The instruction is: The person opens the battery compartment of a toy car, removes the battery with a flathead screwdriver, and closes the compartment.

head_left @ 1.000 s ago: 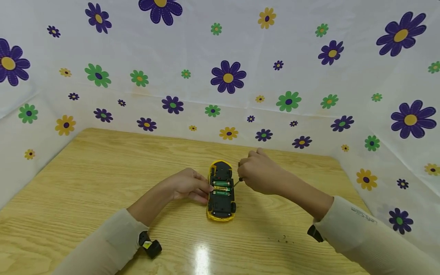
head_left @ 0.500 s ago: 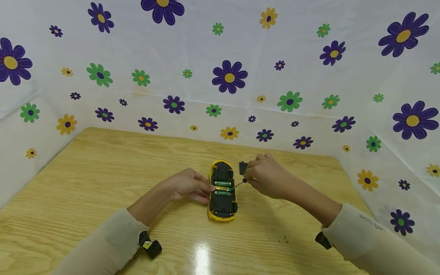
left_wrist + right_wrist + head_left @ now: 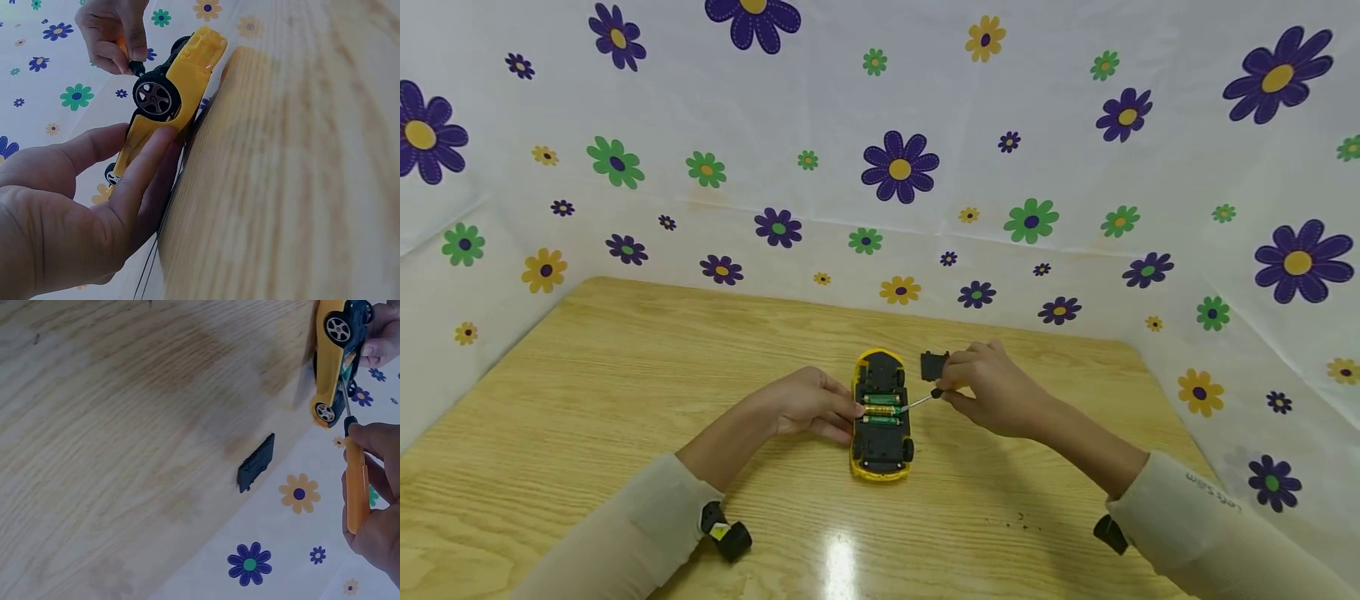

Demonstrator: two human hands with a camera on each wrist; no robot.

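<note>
A yellow toy car (image 3: 882, 454) lies upside down on the table, its black underside facing up. Several green-and-gold batteries (image 3: 882, 410) show in its uncovered compartment. My left hand (image 3: 811, 406) holds the car by its left side, thumb at the compartment's edge and fingers along the yellow body. In my right hand (image 3: 996, 390) is a screwdriver with an orange handle (image 3: 357, 494). Its thin metal shaft (image 3: 919, 402) reaches the right end of the middle battery. Whether the tip is under that battery I cannot tell. The black battery cover (image 3: 933, 366) lies beyond the right fingers.
Several small dark bits (image 3: 1021, 522) are scattered on the wooden table (image 3: 647, 367) at the front right. A white cloth with printed flowers (image 3: 820, 183) hangs behind the table and along both sides.
My right hand has shifted slightly to the right with the screwdriver, bringing the battery cover into sight. The shaft lies flatter against the battery's end. My left hand and the car have barely moved.
</note>
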